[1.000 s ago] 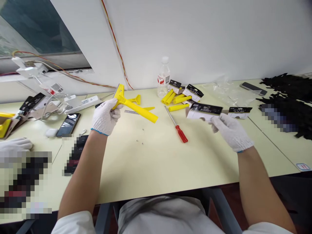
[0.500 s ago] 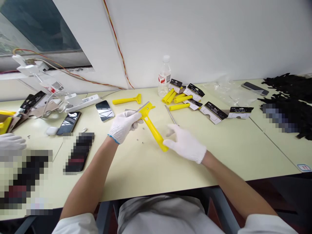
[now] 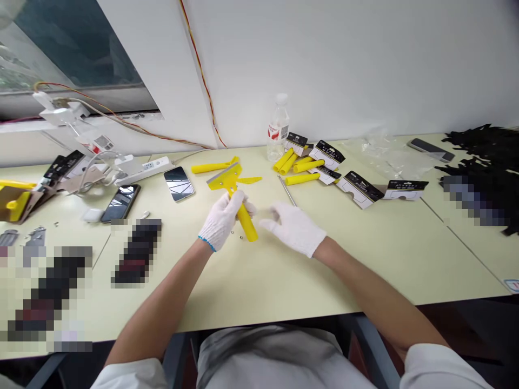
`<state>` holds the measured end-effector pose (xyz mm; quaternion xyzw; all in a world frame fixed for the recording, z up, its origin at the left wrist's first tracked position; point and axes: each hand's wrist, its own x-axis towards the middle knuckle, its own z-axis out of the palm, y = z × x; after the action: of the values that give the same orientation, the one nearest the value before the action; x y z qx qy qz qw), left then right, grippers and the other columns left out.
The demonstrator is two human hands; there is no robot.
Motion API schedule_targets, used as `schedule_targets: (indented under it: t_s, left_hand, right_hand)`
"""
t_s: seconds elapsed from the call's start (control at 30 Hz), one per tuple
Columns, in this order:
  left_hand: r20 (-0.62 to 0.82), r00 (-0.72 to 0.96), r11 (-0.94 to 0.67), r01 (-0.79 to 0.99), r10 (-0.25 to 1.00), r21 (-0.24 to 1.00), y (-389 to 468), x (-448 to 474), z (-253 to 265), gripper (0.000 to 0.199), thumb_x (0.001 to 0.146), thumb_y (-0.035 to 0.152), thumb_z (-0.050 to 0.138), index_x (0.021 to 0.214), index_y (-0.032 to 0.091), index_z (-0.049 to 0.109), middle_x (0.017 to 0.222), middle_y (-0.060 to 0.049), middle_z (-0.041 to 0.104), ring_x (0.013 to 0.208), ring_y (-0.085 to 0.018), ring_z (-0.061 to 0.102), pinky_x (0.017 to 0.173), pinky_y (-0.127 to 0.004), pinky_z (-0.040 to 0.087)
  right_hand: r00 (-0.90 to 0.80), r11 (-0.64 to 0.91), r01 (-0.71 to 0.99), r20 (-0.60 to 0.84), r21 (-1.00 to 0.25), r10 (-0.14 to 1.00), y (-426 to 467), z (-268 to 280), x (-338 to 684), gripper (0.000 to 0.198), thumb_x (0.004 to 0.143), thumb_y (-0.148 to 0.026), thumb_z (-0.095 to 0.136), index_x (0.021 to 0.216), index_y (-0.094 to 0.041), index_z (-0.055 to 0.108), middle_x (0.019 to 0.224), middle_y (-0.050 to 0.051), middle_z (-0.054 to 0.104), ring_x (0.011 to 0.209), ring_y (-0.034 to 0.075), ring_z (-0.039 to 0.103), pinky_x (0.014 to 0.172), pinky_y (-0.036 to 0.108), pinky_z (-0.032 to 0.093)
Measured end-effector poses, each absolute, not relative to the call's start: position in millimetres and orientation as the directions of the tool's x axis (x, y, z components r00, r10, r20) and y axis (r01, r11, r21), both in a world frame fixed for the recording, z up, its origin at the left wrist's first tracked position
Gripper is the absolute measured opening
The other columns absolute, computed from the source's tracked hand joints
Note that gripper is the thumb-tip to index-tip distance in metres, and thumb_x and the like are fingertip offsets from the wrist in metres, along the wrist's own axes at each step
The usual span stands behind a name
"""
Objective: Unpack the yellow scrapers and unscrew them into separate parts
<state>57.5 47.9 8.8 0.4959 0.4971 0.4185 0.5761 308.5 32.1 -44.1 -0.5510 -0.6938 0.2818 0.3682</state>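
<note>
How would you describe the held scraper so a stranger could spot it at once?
Start at the pale table; over it, find the white-gloved left hand. The yellow scraper is in it. Unlike the yellow handles lying nearby, it alone is held.

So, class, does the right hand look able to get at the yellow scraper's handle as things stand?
Probably yes: the right hand looks empty, and the yellow scraper has its handle jutting past the left hand, nothing visible between.

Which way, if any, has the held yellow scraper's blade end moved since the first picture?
Yes: the yellow scraper's blade end has shifted right and lower in view, judged against the clear plastic bottle.
</note>
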Motion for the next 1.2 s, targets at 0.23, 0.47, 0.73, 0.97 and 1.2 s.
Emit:
schedule_targets:
  t_s: [0.23,0.47,0.73,0.97,1.2]
  left_hand:
    - [0.010,-0.008,-0.008,0.204,1.000,0.979,65.9,15.0,22.6,0.041,0.110,0.064,0.066,0.120,0.025,0.057,0.070,0.008,0.063,0.043,-0.012,0.055,0.048,-0.026,0.048]
    - [-0.013,0.083,-0.007,0.240,0.996,0.971,73.9,4.1,17.8,0.034,0.114,0.053,0.061,0.137,0.028,0.057,0.080,0.007,0.067,0.040,-0.010,0.056,0.044,-0.026,0.044]
    - [-0.120,0.063,0.097,0.289,0.991,0.952,83.3,-7.8,-0.8,0.043,0.107,0.063,0.070,0.127,0.028,0.055,0.089,0.005,0.070,0.042,-0.012,0.057,0.046,-0.028,0.048]
    - [-0.202,0.036,0.188,0.235,0.979,0.954,86.8,3.0,-15.8,0.045,0.106,0.063,0.070,0.129,0.027,0.056,0.082,0.005,0.067,0.041,-0.012,0.056,0.045,-0.027,0.048]
    - [-0.148,0.088,0.128,0.204,0.985,0.971,90.9,-8.0,-19.0,0.053,0.100,0.060,0.077,0.140,0.029,0.061,0.082,0.003,0.070,0.040,-0.012,0.056,0.046,-0.027,0.048]
  right_hand:
    - [-0.042,0.100,0.790,0.110,-0.605,0.993,46.4,-42.6,367.8,0.064,0.104,-0.082,0.045,0.070,-0.035,0.074,0.084,0.022,0.082,0.100,0.032,0.087,0.066,0.046,0.053]
    - [0.057,-0.045,0.836,0.006,-0.546,0.998,35.0,-35.1,361.9,0.048,0.104,-0.071,0.067,0.096,-0.024,0.073,0.088,0.024,0.079,0.089,0.040,0.079,0.074,0.047,0.053]
    - [0.062,-0.112,0.863,-0.117,-0.494,0.991,33.3,-31.5,363.5,0.029,0.112,-0.049,0.066,0.098,-0.024,0.065,0.078,0.014,0.071,0.075,0.031,0.066,0.071,0.040,0.044]
    - [-0.027,-0.048,0.854,-0.135,-0.518,0.991,30.5,-37.7,339.5,0.029,0.113,-0.051,0.061,0.102,-0.025,0.067,0.078,0.009,0.070,0.071,0.029,0.063,0.069,0.038,0.042]
    - [-0.139,0.049,0.826,-0.119,-0.562,0.983,30.3,-34.2,338.1,0.038,0.115,-0.056,0.054,0.089,-0.029,0.058,0.076,0.007,0.067,0.073,0.029,0.064,0.071,0.039,0.044]
